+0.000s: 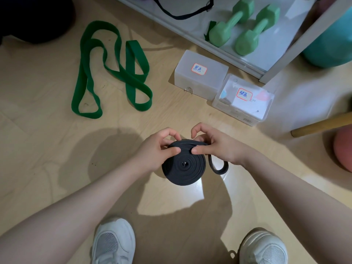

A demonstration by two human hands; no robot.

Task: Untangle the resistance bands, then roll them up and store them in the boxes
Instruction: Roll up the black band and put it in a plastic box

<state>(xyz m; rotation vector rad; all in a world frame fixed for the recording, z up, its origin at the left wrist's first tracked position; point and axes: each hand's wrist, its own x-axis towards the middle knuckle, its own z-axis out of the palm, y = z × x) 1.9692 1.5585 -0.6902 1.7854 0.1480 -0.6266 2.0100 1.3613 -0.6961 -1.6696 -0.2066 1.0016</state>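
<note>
Two white shoes stand at the near edge on the wooden floor. Above them both bare hands hold a black resistance band, wound into a flat coil and lifted off the floor. The left hand pinches the coil's left rim, thumb on the near face and fingers curled over the top. The right hand pinches the upper right rim between thumb and curled fingers, and a short loose loop of the band hangs below that wrist. Farther off, to the left, a green resistance band lies spread in loops on the floor. To the right, two translucent lidded boxes sit side by side, touching: the frosted box and the clear box, each with a handwritten label. Beyond them, two green dumbbells rest on a low white shelf.
</note>
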